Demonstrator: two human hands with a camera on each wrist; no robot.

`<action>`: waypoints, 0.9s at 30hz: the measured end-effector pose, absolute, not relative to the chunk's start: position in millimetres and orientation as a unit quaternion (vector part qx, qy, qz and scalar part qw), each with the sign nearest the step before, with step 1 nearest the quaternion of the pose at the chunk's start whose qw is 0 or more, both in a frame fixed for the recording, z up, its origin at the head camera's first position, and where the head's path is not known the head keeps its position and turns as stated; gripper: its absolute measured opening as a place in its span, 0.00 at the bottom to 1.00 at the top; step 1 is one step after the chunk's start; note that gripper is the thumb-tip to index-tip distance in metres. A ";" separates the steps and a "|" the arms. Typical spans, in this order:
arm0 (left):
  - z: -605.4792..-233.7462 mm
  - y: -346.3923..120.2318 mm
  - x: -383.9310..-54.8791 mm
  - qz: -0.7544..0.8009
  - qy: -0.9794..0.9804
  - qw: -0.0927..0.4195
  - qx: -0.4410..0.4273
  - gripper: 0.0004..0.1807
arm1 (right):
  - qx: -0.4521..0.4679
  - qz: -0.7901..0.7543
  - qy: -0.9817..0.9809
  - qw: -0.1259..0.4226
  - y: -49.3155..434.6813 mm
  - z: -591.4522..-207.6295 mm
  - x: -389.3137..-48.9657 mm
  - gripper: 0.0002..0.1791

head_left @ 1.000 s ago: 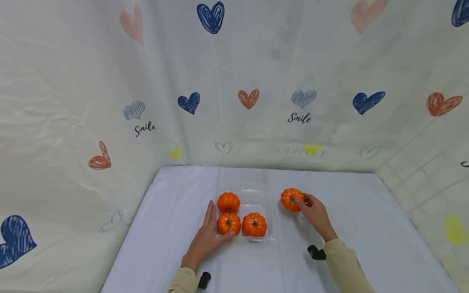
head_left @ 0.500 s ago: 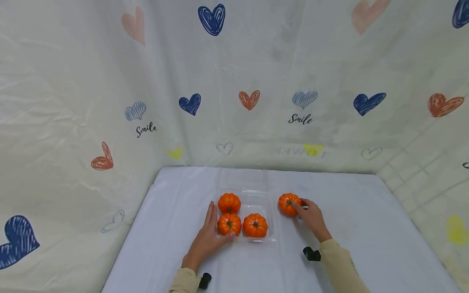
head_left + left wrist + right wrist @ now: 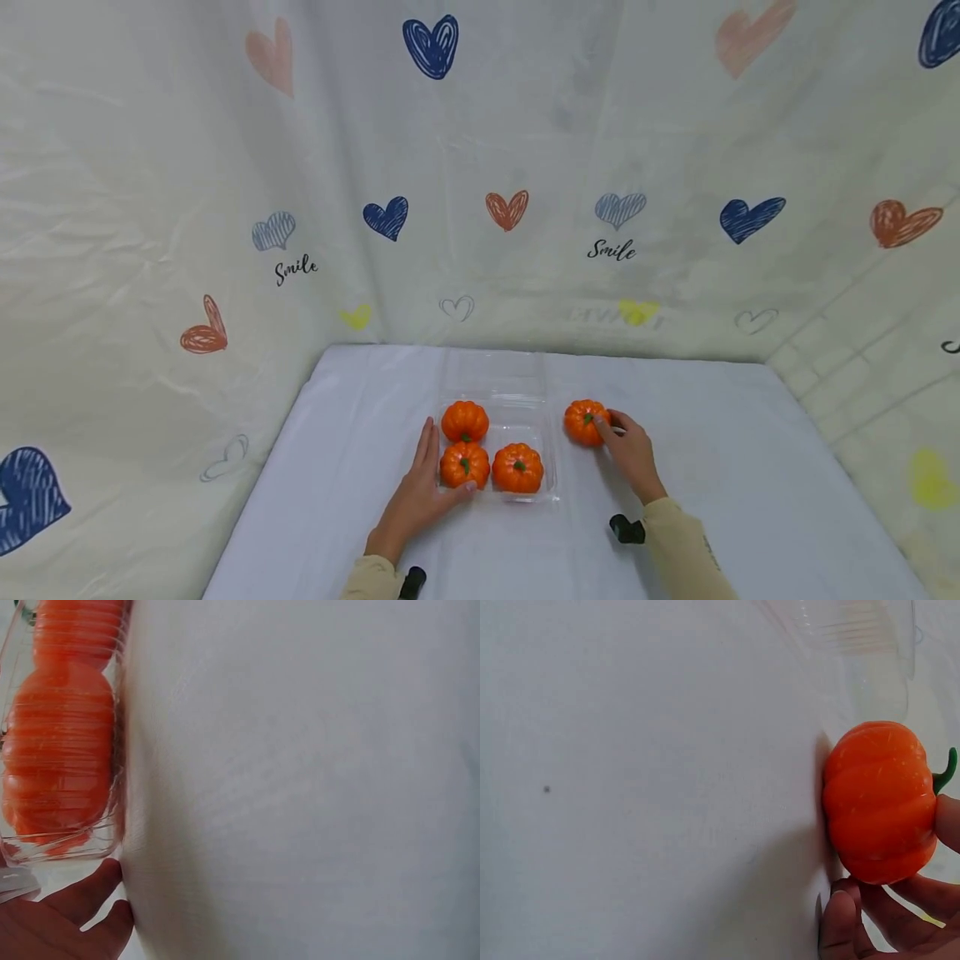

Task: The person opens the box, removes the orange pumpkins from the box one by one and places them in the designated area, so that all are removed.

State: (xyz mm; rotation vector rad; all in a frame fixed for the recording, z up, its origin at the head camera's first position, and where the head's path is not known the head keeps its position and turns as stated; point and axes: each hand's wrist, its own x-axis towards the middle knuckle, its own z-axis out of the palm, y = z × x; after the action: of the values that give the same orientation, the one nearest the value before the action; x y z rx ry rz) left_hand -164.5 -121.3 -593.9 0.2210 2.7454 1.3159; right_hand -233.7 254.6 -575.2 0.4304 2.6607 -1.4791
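A clear plastic clamshell box (image 3: 551, 454) lies with its lid (image 3: 491, 375) folded back. Inside it are a back-left pumpkin (image 3: 465, 422), a front-left pumpkin (image 3: 464, 466) and a front-right pumpkin (image 3: 517, 468), all small, orange and green-stemmed. My left hand (image 3: 420, 498) rests against the box's left side with straight fingers, its thumb at the front edge; the left wrist view shows fingertips (image 3: 105, 877) by the box corner. To the right of the box, my right hand (image 3: 630, 450) pinches another pumpkin (image 3: 585, 422), thumb by its stem (image 3: 946, 772), low over the table.
A white cloth covers the table (image 3: 750, 467). Behind it hangs a pale curtain (image 3: 555, 142) printed with hearts and the word "Smile". A dark wrist-camera piece (image 3: 627, 530) juts out beside the right sleeve (image 3: 682, 550), and another (image 3: 412, 581) beside the left.
My right hand has moved the held pumpkin a little left and toward me, closer to the box. The left hand and the three boxed pumpkins have stayed in place.
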 end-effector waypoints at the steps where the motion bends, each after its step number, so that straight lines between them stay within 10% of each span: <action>1: -594.4 -121.5 -164.1 0.432 0.898 0.046 0.073 0.70 | 0.145 -0.480 0.865 0.032 253.7 -576.4 -233.2 0.37; 27: -597.8 -122.3 -164.7 0.431 0.898 0.030 0.083 0.68 | 0.059 -0.478 0.874 0.071 252.1 -539.4 -223.7 0.56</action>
State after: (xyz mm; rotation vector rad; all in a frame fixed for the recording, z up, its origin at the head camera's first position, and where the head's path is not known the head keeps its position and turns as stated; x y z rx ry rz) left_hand -164.7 -122.3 -597.8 0.2555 2.7685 1.3292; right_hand -223.7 252.1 -539.4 0.1760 2.6281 -1.4364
